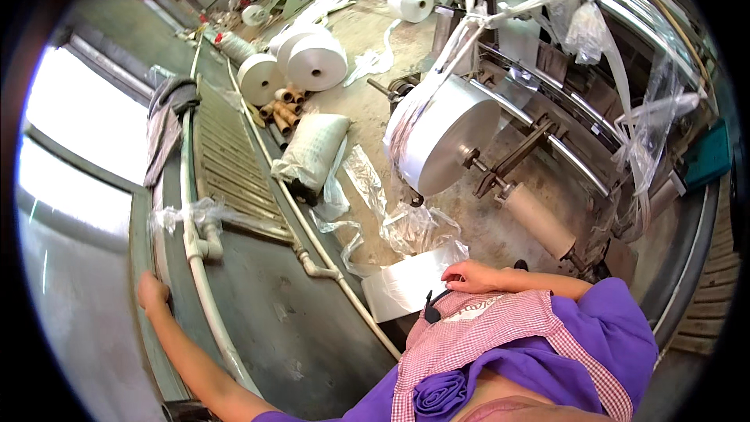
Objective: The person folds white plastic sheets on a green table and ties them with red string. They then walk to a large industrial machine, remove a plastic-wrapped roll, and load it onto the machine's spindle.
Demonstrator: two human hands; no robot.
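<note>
My left hand (152, 291) is stretched out to the far left, fingers curled over the edge of a grey ledge (148, 227) under a bright window. My right hand (469, 274) is close to my body and grips the top edge of a clear plastic film sheet (402, 285) that hangs down in front of me. Crumpled film (410, 227) trails from it along the floor toward a large roll of plastic film (445, 137) mounted on a machine spindle. A bare brown cardboard core (539, 223) sits on a shaft just right of that roll. I wear a purple shirt and a pink checked apron.
A white pipe (199, 250) runs along the grey wall below a slatted panel (230, 164). A stuffed white sack (312, 152), cardboard tubes (285, 101) and several white film rolls (316, 62) lie on the concrete floor. The machine frame (562, 86) with hanging film fills the right.
</note>
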